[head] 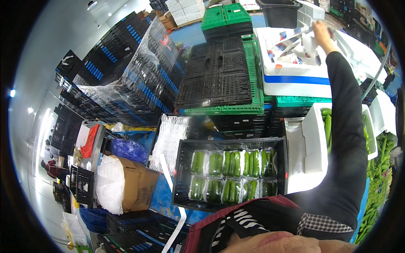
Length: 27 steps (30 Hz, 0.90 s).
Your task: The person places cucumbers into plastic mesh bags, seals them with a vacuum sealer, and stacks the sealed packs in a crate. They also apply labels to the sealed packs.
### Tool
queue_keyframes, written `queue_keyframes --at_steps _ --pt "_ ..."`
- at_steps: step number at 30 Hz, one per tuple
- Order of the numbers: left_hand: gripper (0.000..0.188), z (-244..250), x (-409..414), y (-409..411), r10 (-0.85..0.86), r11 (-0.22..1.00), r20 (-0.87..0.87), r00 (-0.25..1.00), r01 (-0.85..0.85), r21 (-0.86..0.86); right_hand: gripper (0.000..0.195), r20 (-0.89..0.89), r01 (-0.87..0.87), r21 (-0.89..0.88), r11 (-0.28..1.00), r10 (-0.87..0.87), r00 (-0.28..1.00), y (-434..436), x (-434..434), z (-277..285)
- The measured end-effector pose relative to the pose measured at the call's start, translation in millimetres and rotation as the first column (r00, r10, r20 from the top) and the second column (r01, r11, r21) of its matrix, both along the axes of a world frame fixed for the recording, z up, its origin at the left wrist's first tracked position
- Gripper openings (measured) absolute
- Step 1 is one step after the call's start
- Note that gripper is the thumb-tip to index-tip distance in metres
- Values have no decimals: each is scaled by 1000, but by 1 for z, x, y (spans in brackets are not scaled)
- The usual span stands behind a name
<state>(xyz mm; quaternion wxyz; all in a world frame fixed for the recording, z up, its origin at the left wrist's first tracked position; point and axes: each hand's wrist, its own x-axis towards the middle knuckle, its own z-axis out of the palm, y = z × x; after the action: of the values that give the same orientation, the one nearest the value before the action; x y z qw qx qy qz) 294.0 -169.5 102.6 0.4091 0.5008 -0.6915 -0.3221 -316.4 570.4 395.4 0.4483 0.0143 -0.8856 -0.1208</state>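
My right hand (323, 37) is reaching far out over a white polystyrene box (295, 79) with a blue band. Its fingers pinch a piece of printed plastic packaging (289, 39), which motion blurs; more such packaging lies in the box. My left hand is out of view. Before me stands a black plastic crate (229, 143) with two rows of film-wrapped packs of cucumbers (232, 163). To the right, loose green vegetables, which look like cucumbers (328, 128), lie in another white polystyrene box (313, 136), partly hidden by my sleeve.
Folded black crates (215, 72) lie on green ones behind the packs. Left of them rises a film-wrapped crate stack (139, 72). White packing material (169, 142) fills a crate beside a cardboard box (139, 183). Loose green vegetables (375, 196) spread along the right edge.
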Motion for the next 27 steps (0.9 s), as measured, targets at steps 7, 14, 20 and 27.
queue_keyframes --at_steps 7,14,20,27 --pt "69 58 138 -99 325 927 -78 942 -334 -173 18 698 -50 22 999 20 716 -23 9 -90" --pt "73 197 94 -175 -230 906 -262 937 108 -410 24 543 45 -99 994 16 840 -110 85 5" --pt "51 319 -121 -20 -617 314 258 743 533 -785 82 303 -694 -507 510 860 411 -321 254 52" --pt "60 364 -201 114 -869 -390 474 139 397 -831 102 -51 -684 -728 -36 999 2 -425 393 51"
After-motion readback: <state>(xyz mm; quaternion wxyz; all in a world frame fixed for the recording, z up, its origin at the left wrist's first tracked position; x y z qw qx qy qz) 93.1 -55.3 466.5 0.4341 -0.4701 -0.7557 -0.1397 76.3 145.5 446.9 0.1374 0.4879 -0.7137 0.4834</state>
